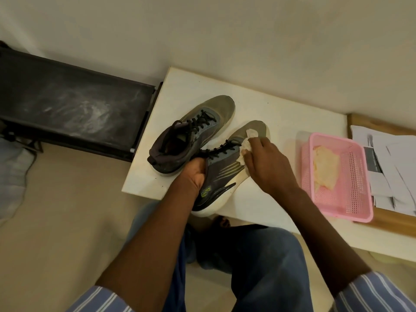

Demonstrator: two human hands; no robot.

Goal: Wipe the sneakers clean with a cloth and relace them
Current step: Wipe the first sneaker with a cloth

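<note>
Head view. Near sneaker (pixel 221 174): on the bench (pixel 281 122), collar gripped by left hand (pixel 193 174). Cloth (pixel 246 143): bunched under right hand (pixel 267 163), pressed to the upper. Second sneaker (pixel 191 134): beyond left hand. Advice: brace firmly, wipe heelward, refold cloth.

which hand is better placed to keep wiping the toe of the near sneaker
Right. The right hand already holds the cloth against the near sneaker, close to its toe. The left hand has its grip on that sneaker's collar, steadying it.
</note>
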